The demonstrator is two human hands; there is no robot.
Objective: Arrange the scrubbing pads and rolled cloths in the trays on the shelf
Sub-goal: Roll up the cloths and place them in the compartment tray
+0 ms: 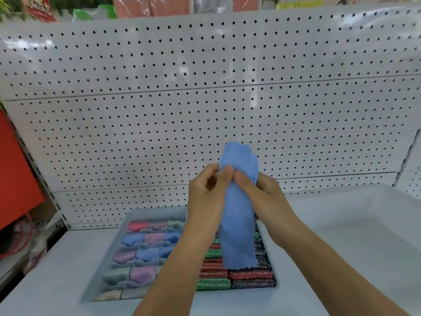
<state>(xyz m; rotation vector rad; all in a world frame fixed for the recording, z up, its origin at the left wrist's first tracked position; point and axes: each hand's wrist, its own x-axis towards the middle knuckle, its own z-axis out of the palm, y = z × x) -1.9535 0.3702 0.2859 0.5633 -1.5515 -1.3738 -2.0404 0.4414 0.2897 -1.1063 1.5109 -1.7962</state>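
Observation:
A blue textured cloth (pixel 238 215) hangs unrolled in front of me, above the trays. My left hand (pixel 208 195) and my right hand (pixel 262 192) both pinch it near its upper part, thumbs meeting at the middle. Below stands a divided tray (pixel 134 215) on the white shelf (pixel 57 270), its cells filled with rolled cloths (pixel 149 254) in pink, blue, purple and green. To its right lie stacked glittery scrubbing pads (pixel 213 273) in red, green and dark blue, partly hidden by my forearms and the cloth.
A white pegboard back wall (pixel 205 99) rises behind the shelf. A translucent bin (pixel 364 224) stands at the right. A red object (pixel 16 169) and cords sit at the far left. Packaged goods hang above the pegboard.

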